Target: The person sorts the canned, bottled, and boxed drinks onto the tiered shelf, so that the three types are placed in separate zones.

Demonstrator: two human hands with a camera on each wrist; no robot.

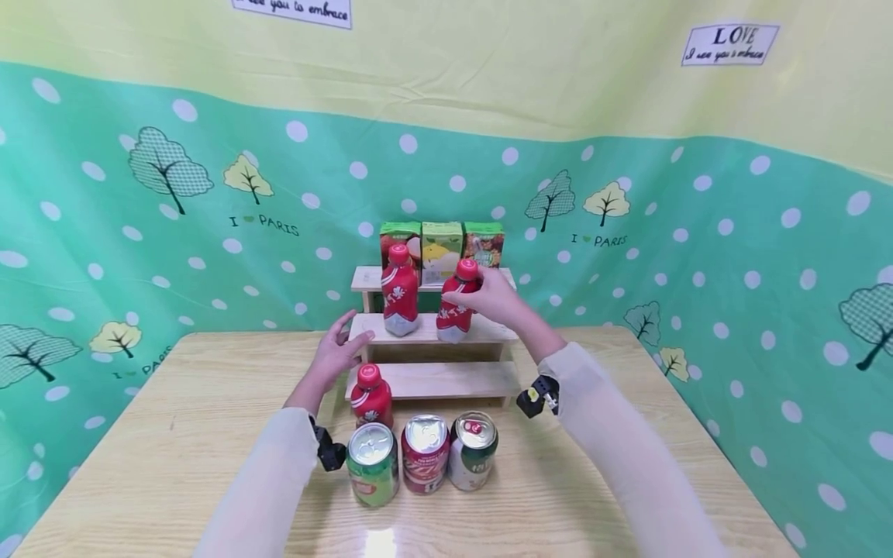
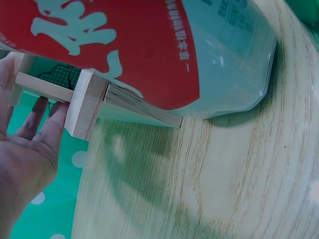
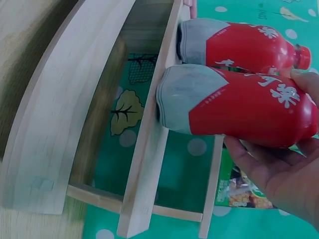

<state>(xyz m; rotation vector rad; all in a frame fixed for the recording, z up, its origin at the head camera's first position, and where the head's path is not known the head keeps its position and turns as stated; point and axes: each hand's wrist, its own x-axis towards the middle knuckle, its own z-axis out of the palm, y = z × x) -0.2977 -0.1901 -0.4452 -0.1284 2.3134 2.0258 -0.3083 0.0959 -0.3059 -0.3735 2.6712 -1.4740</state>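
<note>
My right hand grips a red-labelled drink bottle near its red cap, fingers and thumb about its upper part. The bottle is upright, its base at the middle step of a three-tier wooden stand. To its left a second such bottle stands on that step; both appear in the right wrist view, where the held bottle is nearer. My left hand holds the left end of the middle step, fingers against the wood. A third red bottle stands on the table, large in the left wrist view.
Three juice cartons line the top step. In front of the stand, a green can, a dark red can and a green-and-white can form a row on the wooden table. A polka-dotted cloth hangs behind.
</note>
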